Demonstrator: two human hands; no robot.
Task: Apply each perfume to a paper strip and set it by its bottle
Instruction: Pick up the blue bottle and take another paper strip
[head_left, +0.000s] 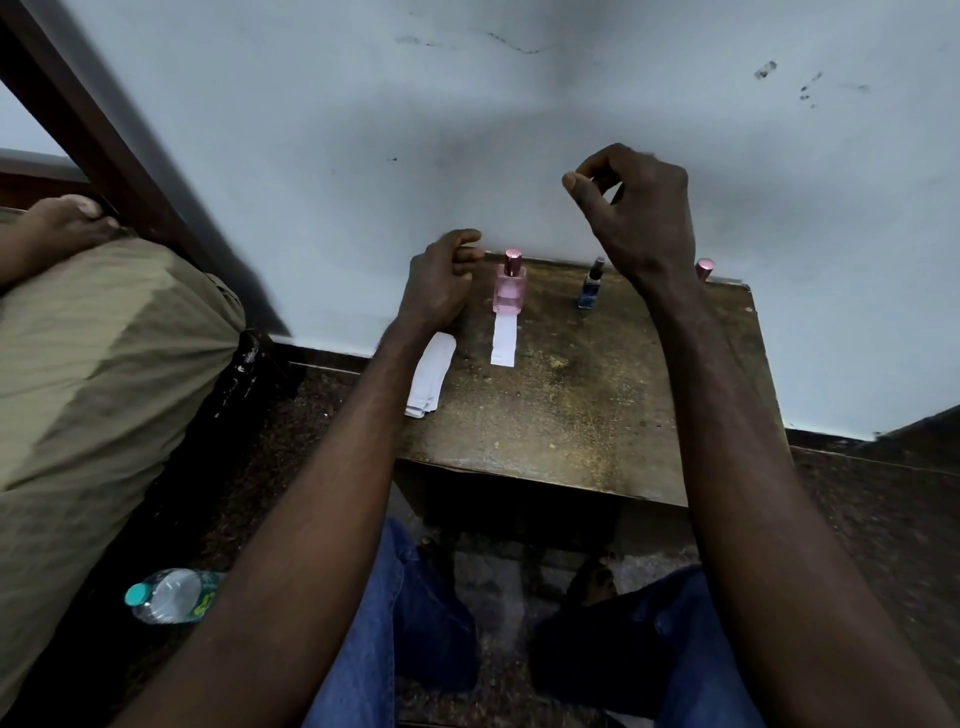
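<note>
Standing along the far edge of the small wooden table (571, 415), against the wall, are the pink perfume bottle (510, 283), the blue perfume bottle (592, 287) and, at the far right corner, a third bottle of which only the pink cap (705, 268) shows behind the right wrist. One paper strip (504, 340) lies flat, its far end touching the pink perfume bottle's base and its length running toward the near edge. This pairing is judged complete, the strip laid so as to mark whose scent it carries. The stack of spare strips (431, 376) overhangs the left edge, near the left hand (441, 283), which hovers at the far left corner, fingers loosely curled and grasping nothing visible. The right hand (636, 218) is raised above the blue perfume bottle, thumb and fingertips drawn together; whether they pinch anything cannot be told. No strip lies by the blue perfume bottle, so it is judged next.
</note>
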